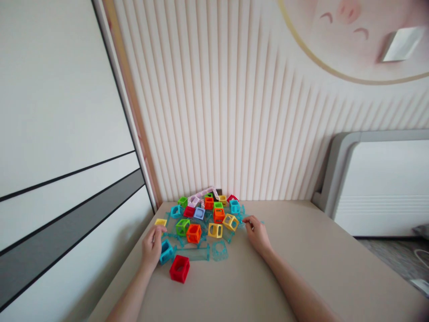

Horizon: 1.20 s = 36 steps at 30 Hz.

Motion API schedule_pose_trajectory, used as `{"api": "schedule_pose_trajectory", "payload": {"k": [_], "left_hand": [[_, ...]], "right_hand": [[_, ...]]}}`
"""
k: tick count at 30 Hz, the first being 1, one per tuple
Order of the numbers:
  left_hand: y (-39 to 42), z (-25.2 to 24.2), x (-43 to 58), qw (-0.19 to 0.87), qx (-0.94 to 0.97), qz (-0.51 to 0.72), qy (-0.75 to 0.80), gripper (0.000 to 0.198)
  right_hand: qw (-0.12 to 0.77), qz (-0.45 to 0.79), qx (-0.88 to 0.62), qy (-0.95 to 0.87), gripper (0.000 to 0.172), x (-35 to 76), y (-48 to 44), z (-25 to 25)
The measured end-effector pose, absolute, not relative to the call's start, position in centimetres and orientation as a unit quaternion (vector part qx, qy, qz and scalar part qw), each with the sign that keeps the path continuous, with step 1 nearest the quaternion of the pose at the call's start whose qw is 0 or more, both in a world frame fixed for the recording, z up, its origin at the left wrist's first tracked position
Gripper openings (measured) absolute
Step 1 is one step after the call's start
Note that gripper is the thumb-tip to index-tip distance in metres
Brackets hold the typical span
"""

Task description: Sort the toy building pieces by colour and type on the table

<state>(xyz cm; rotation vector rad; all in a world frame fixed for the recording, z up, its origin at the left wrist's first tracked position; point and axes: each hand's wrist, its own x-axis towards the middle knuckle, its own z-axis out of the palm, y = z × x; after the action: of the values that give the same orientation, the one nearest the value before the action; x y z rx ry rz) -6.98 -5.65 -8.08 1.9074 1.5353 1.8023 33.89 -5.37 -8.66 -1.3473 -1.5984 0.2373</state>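
A heap of small hollow plastic cubes in red, orange, yellow, green and blue lies on a beige table, mixed with clear teal track pieces. My left hand rests at the heap's left side, fingers curled beside a blue cube and near a yellow cube. A red cube sits nearest to me. My right hand lies at the heap's right edge, fingers bent onto a clear teal piece; whether it grips it is unclear.
A ribbed white wall stands right behind the heap. A white cabinet with dark stripes borders the table's left side. A white and grey unit stands at the right, with floor and cables beyond it.
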Motion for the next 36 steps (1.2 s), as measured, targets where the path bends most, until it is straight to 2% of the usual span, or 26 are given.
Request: {"api": "schedule_pose_trajectory", "payload": {"k": [5, 12, 16, 21, 36], "left_hand": [[-5.5, -8.5, -7.5, 0.068, 0.635, 0.583, 0.502, 0.047], [-6.0, -8.6, -8.9, -0.035, 0.678, 0.570, 0.462, 0.042], [-5.8, -8.8, -8.8, -0.040, 0.687, 0.570, 0.449, 0.045], [-5.2, -9.6, -9.6, -0.034, 0.657, 0.572, 0.490, 0.049], [-4.7, -10.0, -10.5, -0.039, 0.520, 0.603, 0.604, 0.032]], "right_hand": [[0.498, 0.103, -0.559, -0.655, 0.027, 33.7, -5.3, -8.8], [0.486, 0.105, -0.540, -0.680, 0.027, 34.0, -4.6, -9.0], [0.479, 0.120, -0.533, -0.687, 0.026, 34.0, -4.6, -9.0], [0.494, 0.133, -0.540, -0.668, 0.027, 34.1, -4.8, -8.9], [0.497, 0.143, -0.558, -0.648, 0.025, 33.8, -4.4, -8.8]]}}
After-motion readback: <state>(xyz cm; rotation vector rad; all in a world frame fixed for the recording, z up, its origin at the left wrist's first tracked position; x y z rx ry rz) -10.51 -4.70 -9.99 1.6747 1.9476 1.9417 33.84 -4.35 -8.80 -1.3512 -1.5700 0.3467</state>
